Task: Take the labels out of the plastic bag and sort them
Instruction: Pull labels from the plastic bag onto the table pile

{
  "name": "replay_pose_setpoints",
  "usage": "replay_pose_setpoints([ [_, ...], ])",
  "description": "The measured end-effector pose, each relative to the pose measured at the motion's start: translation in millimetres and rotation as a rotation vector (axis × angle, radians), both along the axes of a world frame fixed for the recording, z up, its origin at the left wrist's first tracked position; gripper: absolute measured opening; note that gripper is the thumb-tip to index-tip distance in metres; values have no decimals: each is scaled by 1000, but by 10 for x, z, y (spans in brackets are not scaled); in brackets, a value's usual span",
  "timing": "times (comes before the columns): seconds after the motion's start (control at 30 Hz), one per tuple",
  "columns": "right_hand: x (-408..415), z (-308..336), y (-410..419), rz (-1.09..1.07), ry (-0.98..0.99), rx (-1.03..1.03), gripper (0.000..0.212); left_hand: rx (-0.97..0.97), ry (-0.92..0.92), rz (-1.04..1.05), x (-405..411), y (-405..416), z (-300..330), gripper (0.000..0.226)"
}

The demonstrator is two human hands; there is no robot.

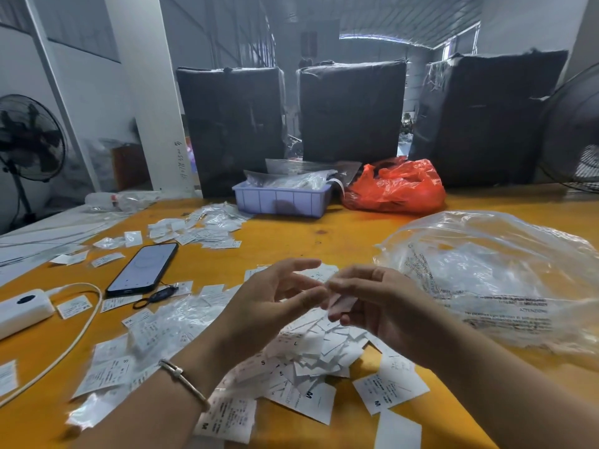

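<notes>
1. The labels (316,348) are small white paper slips with fine black print and bold size letters, S and M among them. Most lie in a loose heap on the yellow table (340,231) right under my hands, overlapping at all angles, some face down.
2. More of them are scattered to my left, several inside small clear sleeves, and another loose cluster (197,230) lies farther back toward the lilac tray (282,200).
3. The plastic bag (496,273) lies to my right on the table, clear, crumpled and puffed up, with black warning print along its near side. It is beside the heap, close to my right wrist.
4. My left hand (275,299) is raised above the heap, palm turned toward me, fingers long and loosely spread. Its fingertips reach toward my right hand; I cannot tell whether they touch the piece held there.
5. My right hand (366,303) has its fingers curled, pinching a small pale slip (340,303) between thumb and fingers. The slip is blurred, so I cannot read it.
6. A thin bracelet (183,379) sits on my left wrist.
7. Left of the heap lie a black phone (142,268), screen up, and a white power bank (22,309) with a cream cable (81,332) curving off it.
8. An orange-red bag (395,186) sits beside the tray at the back.
</notes>
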State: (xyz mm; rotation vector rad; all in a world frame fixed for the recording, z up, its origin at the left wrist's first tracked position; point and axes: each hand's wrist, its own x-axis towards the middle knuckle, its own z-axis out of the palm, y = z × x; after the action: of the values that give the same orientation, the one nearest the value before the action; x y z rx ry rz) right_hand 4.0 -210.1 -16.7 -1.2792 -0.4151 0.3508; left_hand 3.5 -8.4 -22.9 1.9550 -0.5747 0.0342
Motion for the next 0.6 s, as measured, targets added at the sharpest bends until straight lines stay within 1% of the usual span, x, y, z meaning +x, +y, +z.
replay_pose_setpoints([
  [0.1,-16,-11,48,-33,-23,12,2,-90,60,-53,-36,-27,40,54],
  [0.13,-18,-9,54,-44,-39,7,4,-105,73,-46,-38,-27,49,54],
  [0.2,-30,-13,47,-86,-81,-56,14,-101,73,-7,-40,-21,56,53],
  [0.3,-73,-9,69,-215,-185,-226,34,-26,27,46,-42,-25,43,49],
  [0.37,-97,7,90,-262,-253,-294,43,-23,3,47,-53,-37,36,43],
  [0.47,-103,15,76,-237,-279,-316,55,-67,1,55,-46,-31,36,26],
  [0.6,-119,0,82,-162,-306,-356,63,-15,-6,64,-31,-44,24,6],
])
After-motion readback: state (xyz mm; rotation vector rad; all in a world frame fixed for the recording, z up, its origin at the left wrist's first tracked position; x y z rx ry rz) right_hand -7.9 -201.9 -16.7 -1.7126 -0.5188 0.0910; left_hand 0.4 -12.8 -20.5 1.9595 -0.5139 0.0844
